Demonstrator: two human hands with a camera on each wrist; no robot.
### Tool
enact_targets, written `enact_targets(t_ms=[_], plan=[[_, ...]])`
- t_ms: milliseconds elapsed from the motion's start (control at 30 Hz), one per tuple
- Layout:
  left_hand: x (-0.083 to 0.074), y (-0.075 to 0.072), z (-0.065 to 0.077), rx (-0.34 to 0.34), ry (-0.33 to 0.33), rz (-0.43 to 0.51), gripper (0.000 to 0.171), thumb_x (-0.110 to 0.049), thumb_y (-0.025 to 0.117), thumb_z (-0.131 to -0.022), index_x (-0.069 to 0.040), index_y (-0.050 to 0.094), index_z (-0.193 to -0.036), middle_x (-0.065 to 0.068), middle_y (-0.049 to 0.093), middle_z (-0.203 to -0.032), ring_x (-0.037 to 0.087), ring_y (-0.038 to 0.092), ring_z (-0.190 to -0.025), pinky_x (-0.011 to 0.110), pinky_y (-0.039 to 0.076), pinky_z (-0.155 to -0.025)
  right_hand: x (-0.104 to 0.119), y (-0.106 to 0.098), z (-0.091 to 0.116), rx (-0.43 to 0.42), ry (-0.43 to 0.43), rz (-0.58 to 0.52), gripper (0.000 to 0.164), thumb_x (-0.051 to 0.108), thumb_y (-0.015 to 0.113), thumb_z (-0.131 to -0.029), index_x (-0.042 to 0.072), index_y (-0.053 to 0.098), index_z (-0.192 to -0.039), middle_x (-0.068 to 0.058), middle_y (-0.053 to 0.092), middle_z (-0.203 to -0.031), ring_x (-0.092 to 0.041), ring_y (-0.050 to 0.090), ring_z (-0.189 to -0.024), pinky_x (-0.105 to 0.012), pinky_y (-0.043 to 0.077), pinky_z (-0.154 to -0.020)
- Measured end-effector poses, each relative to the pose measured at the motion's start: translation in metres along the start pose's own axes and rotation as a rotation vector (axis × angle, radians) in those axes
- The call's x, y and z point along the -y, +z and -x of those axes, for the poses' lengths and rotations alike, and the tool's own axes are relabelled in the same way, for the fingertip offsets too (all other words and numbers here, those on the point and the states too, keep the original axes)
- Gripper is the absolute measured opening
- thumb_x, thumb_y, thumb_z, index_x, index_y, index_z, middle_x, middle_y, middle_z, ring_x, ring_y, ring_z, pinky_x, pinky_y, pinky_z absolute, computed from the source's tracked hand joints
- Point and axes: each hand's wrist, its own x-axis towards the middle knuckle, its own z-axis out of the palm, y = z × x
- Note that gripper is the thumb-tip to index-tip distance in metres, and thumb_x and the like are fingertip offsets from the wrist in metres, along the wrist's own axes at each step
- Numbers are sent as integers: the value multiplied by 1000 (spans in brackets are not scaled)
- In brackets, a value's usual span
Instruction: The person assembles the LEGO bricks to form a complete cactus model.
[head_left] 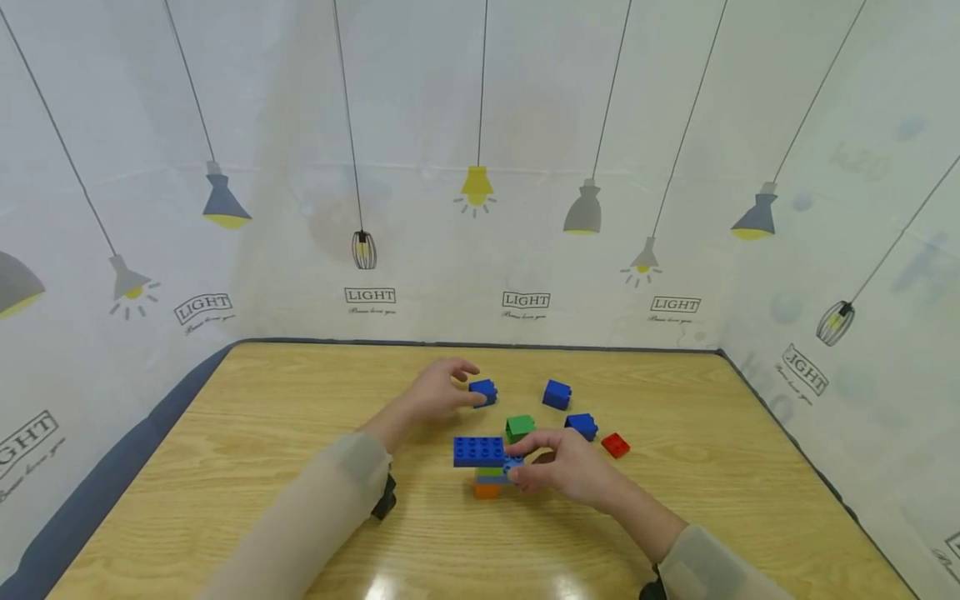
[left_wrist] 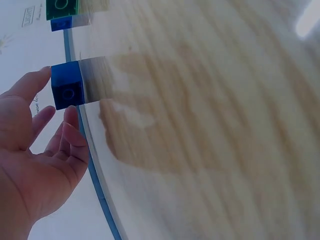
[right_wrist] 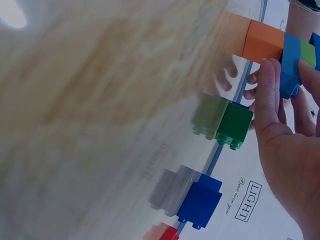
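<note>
In the head view my left hand [head_left: 471, 385] reaches over a small blue brick [head_left: 483, 392] at the table's middle back. In the left wrist view the fingers [left_wrist: 70, 130] are spread beside this brick [left_wrist: 67, 90], thumb at its edge, not closed on it. My right hand [head_left: 519, 472] pinches a brick stack [head_left: 487, 471] standing on the table: a long blue plate [head_left: 480, 451] on top, green and blue layers, an orange brick [head_left: 487, 491] at the base. The right wrist view shows the fingers [right_wrist: 267, 85] round the stack's blue brick [right_wrist: 290, 65] next to the orange brick [right_wrist: 262, 42].
Loose on the wooden table [head_left: 262, 433] behind the stack lie a green brick [head_left: 520, 427], two blue bricks [head_left: 557, 394] [head_left: 582, 426] and a flat red brick [head_left: 615, 445]. A printed white curtain walls the table on three sides.
</note>
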Motion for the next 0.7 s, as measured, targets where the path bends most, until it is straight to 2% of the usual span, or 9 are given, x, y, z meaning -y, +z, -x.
enact_targets(t_ms=[367, 700], plan=[[-1, 8, -5, 10, 31, -17, 42, -26, 82, -101, -15, 73, -140, 12, 70, -137, 31, 62, -127, 52, 53, -113, -3, 0, 0, 6, -10, -4, 37, 24, 85, -99, 6, 77, -130, -12, 75, -124, -25, 80, -95, -44, 69, -88], [1, 7, -2, 2, 10, 23, 35, -25, 80, -103, -17, 74, -137, 9, 71, -132, 25, 64, -112, 40, 58, -95, -3, -1, 0, 7, -11, -1, 37, 24, 85, -99, 6, 77, -130, -12, 75, -125, -25, 80, -95, -44, 69, -88]])
